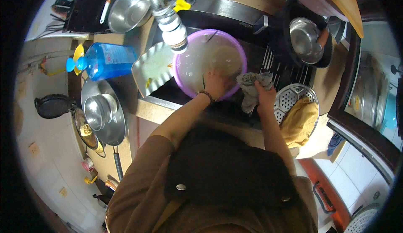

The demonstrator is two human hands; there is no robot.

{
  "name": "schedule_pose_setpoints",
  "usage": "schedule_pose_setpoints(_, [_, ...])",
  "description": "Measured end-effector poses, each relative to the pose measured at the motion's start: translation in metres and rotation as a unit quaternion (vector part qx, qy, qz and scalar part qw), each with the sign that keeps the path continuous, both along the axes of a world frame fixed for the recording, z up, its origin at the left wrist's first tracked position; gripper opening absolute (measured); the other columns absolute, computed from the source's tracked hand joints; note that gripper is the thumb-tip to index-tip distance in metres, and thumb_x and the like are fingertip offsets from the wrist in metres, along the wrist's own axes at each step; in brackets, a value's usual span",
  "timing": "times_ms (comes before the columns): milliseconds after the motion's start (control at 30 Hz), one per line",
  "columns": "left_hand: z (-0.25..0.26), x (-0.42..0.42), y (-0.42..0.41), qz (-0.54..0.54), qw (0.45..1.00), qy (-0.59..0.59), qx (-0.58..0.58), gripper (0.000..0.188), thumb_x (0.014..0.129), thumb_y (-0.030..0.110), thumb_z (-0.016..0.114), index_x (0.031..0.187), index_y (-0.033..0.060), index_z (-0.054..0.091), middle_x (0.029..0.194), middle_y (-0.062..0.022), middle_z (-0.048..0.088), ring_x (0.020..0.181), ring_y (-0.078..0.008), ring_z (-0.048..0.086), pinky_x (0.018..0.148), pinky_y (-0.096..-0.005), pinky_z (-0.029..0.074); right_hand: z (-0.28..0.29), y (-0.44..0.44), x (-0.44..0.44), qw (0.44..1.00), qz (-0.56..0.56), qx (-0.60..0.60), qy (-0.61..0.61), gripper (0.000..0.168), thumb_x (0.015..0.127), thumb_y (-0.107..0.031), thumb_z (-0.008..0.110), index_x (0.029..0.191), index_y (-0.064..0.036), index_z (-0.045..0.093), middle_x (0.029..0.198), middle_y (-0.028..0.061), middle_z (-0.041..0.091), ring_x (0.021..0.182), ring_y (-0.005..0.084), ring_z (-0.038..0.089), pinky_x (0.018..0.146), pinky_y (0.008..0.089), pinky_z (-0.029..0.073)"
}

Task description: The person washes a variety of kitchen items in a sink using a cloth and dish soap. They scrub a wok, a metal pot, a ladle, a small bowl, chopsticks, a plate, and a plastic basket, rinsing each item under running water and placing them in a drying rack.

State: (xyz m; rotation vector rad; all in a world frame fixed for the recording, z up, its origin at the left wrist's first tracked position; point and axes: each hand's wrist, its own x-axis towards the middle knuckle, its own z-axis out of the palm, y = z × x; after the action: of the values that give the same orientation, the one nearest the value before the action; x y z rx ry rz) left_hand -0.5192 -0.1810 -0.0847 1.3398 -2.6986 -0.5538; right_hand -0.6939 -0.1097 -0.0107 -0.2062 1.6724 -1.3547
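A purple-rimmed basin (242, 55) of cloudy water stands in the dark sink under the tap (173, 31). My left hand (215, 83) reaches over its near side into the water, next to a submerged, blurred brownish round item (225, 59); whether the fingers grip it cannot be made out. Beyond the basin's right rim, my right hand (266, 93) holds a wet, crumpled greyish cloth (250, 89) with dark specks on it. A pale tray with a wavy edge (154, 64) leans at the basin's left.
Blue detergent bottles (110, 59), a wok (115, 129) with steel bowls and a steel bowl (129, 11) stand left. At right are a dish rack (274, 63), a perforated steamer plate (285, 102) with a yellow cloth (300, 122), and a dark pot (327, 55) holding a steel pan (303, 39).
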Motion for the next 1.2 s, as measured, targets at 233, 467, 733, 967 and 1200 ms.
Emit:
schedule_pose_setpoints(233, [0.011,0.059,-0.033,-0.185,0.94,-0.209,0.198,0.032,0.082,0.027,0.048,0.103,0.003,0.056,0.089,-0.0149,0.06,0.087,-0.0315,0.056,0.081,-0.0432,0.041,-0.013,-0.021,-0.003,1.0,-0.011,-0.014,-0.024,0.027,0.074,-0.007,0.065,0.098,0.0,0.055,0.092,0.0064,0.06,0.082,0.0148,0.056,0.072,0.028,0.046])
schedule_pose_setpoints(467, [-0.056,0.016,-0.08,0.203,0.967,0.08,0.128,0.024,0.077,0.013,0.054,0.098,0.0033,0.056,0.078,-0.0177,0.06,0.078,-0.0371,0.058,0.068,-0.0427,0.047,-0.009,-0.024,0.005,1.0,-0.017,0.016,-0.002,0.032,0.074,-0.004,0.064,0.104,0.0,0.051,0.096,0.0077,0.059,0.085,0.0178,0.057,0.074,0.0309,0.047])
schedule_pose_setpoints(733, [-0.134,0.024,-0.133,-0.381,0.897,-0.198,0.107,0.024,0.073,0.017,0.051,0.092,0.0059,0.061,0.086,-0.0167,0.061,0.079,-0.0304,0.061,0.068,-0.04,0.049,-0.002,-0.018,0.01,0.996,-0.042,0.039,-0.075,0.03,0.075,-0.006,0.064,0.102,0.0,0.053,0.093,0.0053,0.059,0.084,0.0139,0.055,0.075,0.0276,0.045])
schedule_pose_setpoints(967, [-0.03,0.002,-0.094,0.2,0.94,0.162,0.222,0.047,0.069,-0.002,0.05,0.115,0.0034,0.043,0.101,-0.0234,0.051,0.09,-0.0393,0.053,0.081,-0.0437,0.043,0.002,-0.019,0.014,0.994,-0.044,0.015,-0.096,0.03,0.075,-0.004,0.062,0.103,0.0,0.053,0.095,0.0056,0.059,0.084,0.0145,0.056,0.076,0.0279,0.045])
schedule_pose_setpoints(1200, [0.072,0.014,-0.103,0.017,0.982,0.186,-0.006,0.07,0.06,-0.015,0.049,0.124,0.0126,0.04,0.118,-0.0217,0.038,0.102,-0.0394,0.046,0.083,-0.0419,0.043,0.019,-0.01,0.024,0.995,-0.009,-0.05,-0.085,0.03,0.075,-0.004,0.063,0.103,0.0,0.053,0.095,0.0063,0.059,0.084,0.0146,0.056,0.075,0.0281,0.045])
